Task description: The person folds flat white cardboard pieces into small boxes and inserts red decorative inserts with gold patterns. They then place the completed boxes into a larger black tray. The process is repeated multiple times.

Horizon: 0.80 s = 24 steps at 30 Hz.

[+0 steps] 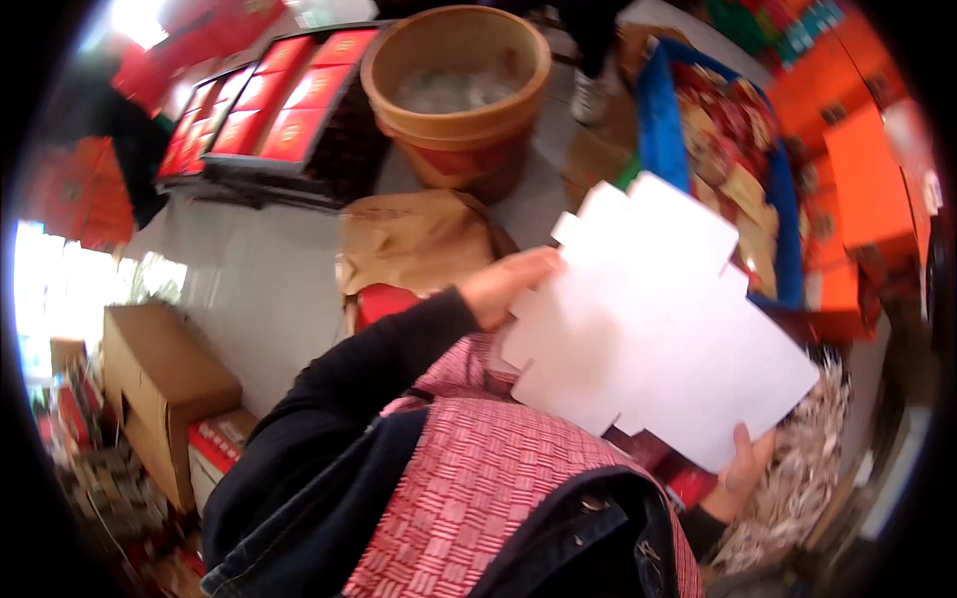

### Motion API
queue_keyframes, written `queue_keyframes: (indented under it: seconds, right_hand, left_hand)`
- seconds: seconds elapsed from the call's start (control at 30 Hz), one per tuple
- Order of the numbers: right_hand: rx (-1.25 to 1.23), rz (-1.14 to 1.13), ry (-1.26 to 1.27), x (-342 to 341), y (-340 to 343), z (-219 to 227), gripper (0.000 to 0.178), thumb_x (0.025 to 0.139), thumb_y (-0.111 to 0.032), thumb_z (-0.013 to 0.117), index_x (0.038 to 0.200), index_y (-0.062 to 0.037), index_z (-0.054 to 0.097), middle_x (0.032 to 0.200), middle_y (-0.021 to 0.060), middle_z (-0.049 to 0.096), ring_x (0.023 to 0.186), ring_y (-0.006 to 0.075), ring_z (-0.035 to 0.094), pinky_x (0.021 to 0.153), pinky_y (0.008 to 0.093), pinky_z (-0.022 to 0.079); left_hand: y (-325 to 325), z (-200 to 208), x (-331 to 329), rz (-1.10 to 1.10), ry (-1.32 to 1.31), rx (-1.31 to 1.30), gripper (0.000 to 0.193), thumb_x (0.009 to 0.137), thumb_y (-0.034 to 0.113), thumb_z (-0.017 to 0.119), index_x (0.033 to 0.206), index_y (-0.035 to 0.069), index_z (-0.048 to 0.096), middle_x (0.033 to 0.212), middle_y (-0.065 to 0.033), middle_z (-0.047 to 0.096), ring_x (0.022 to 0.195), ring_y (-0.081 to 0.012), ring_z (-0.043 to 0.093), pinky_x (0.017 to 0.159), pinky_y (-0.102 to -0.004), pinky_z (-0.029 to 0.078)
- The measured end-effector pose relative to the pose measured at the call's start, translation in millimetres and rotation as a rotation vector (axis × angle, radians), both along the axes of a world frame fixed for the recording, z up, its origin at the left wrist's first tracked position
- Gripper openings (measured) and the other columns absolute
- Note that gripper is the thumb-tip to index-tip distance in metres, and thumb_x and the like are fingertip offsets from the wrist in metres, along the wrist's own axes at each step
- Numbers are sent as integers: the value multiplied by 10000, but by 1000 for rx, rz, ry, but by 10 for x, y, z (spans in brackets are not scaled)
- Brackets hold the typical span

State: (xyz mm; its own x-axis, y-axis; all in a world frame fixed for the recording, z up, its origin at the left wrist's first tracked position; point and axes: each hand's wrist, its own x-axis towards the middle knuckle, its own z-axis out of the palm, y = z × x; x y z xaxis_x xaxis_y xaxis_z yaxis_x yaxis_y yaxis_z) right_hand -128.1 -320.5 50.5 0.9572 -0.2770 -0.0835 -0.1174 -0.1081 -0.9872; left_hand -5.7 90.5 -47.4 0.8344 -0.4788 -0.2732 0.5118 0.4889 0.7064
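A white flat box blank (648, 329) with notched, stepped edges is spread out in front of me, tilted. My left hand (513, 284) grips its left edge; the fingertips go behind the sheet and are partly hidden. At the lower right corner, my right hand (743, 476) holds the same blank, with the thumb on its white face and the other fingers mostly out of sight. Below the sheet, partly covered by it, something dark red (658, 458) shows near my lap. A red checked apron (478, 478) covers my front.
A tan round bin (454, 125) stands ahead, with a brown paper sack (414, 239) nearer me. Trays of red boxes (299, 95) lie at far left. To the right are a blue crate (658, 130) of wrappers and stacked orange boxes (867, 179). A cardboard carton (164, 389) sits left.
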Motion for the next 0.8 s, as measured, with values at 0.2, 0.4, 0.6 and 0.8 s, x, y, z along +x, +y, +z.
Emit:
queue_keyframes:
  seconds: [0.2, 0.4, 0.6, 0.8]
  right_hand:
    - [105, -145, -196, -216, -395, 23, 550, 851, -15, 582, 1357, 77, 388, 1324, 166, 499, 1191, 269, 487, 1045, 378, 338]
    - [132, -247, -216, -210, -385, -6, 533, 880, -7, 534, 1383, 53, 367, 1340, 182, 481, 1206, 288, 483, 1048, 394, 347]
    - [231, -290, -196, -186, -449, -117, 548, 870, -2, 541, 1386, 53, 363, 1323, 174, 494, 1190, 277, 492, 1034, 380, 363]
    - [121, -132, 0, -139, -271, -193, 514, 855, 31, 540, 1349, 68, 401, 1284, 148, 524, 1138, 233, 521, 1012, 342, 376]
  left_hand:
    - [-16, 259, -7, -115, 123, 36, 452, 960, 331, 534, 1306, 43, 489, 1200, -78, 602, 1072, -190, 578, 941, -330, 458]
    - [-54, 283, 33, -260, -135, 337, 485, 874, 80, 650, 1315, 1, 463, 1208, -87, 597, 1105, -181, 569, 967, -330, 450]
    - [-60, 325, 29, -226, -206, 342, 502, 861, 57, 646, 1320, -11, 455, 1186, -88, 608, 1073, -164, 577, 947, -318, 461]
    - [-69, 279, 21, -213, -270, 372, 489, 866, 58, 623, 1325, 5, 465, 1181, -76, 616, 1073, -142, 574, 943, -303, 457]
